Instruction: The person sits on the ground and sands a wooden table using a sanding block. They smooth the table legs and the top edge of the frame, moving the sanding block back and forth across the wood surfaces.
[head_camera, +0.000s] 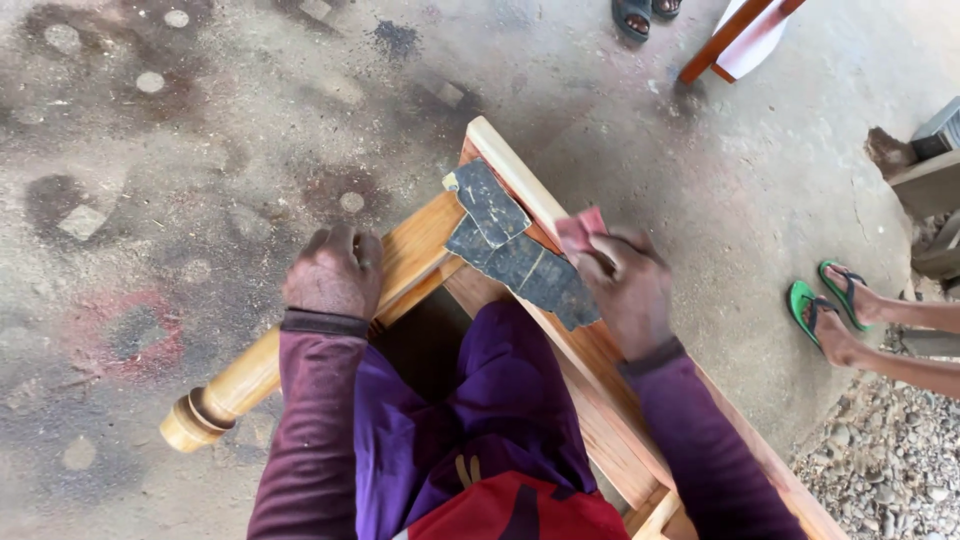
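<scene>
Dusty, stained concrete floor spreads under a pale varnished wooden furniture frame. Its turned round leg lies gripped by the left hand, fingers curled over it. On the rail, the right hand pinches a small reddish sandpaper scrap, beside worn dark sandpaper sheets. Nearby, someone's feet wear green flip-flops.

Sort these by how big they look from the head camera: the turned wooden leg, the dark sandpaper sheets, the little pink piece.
1. Turned wooden leg, longest by far.
2. Dark sandpaper sheets.
3. Pink piece under the right hand, partly hidden, so unsure.
</scene>
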